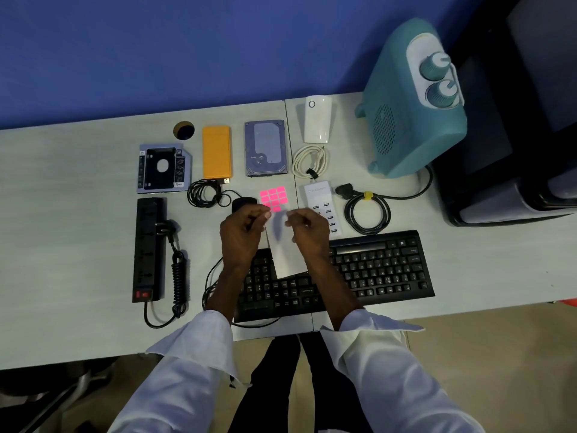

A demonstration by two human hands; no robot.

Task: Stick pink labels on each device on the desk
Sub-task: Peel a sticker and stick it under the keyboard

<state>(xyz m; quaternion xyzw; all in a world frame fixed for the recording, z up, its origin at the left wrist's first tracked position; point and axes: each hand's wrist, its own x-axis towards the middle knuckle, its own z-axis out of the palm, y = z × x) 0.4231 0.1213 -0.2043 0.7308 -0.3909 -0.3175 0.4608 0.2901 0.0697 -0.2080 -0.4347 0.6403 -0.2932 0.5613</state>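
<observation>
I hold a white sheet [285,251] with several pink labels [274,197] at its far end, above the black keyboard [374,267]. My left hand [242,232] pinches the sheet's left edge just below the labels. My right hand [307,228] pinches its right edge. On the desk lie a drive caddy [164,167], an orange power bank [217,151], a hard drive [266,148], a white adapter [318,118], a white USB charger [321,198], a black power strip [149,245] and a black mouse [242,203], partly hidden by my left hand.
A teal heater [412,101] stands at the back right, its black cord coiled [367,210] beside the charger. A white cable coil [310,162] and a black cable coil [203,193] lie mid-desk. A cable hole [184,130] is at the back. Dark chairs stand at the right.
</observation>
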